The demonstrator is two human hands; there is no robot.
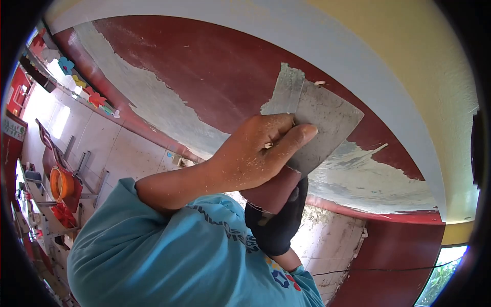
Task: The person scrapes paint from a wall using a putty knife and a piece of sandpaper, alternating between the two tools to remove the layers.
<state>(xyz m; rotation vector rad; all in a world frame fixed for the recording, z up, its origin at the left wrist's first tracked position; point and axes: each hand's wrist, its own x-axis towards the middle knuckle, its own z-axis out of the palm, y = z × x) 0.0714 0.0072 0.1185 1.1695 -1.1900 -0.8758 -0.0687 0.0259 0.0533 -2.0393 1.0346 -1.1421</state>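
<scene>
My bare left hand (261,148), dusted with pale flakes, pinches a flat grey metal plate (330,120) between thumb and curled fingers. The plate overlaps a peeled patch of the dark red painted surface (204,66). Just below the left hand, a flat reddish-brown piece (273,189) with a worn edge extends towards my right hand (276,225). A black glove covers the right hand, its fingers closed around that piece and partly hidden behind it.
Scraped whitish-grey patches (358,171) run along the curved red surface, under a grey and yellow band. At the left are a tiled floor (133,148), a chair with an orange round object (61,184), and coloured flower cut-outs. A dark cable crosses the lower right.
</scene>
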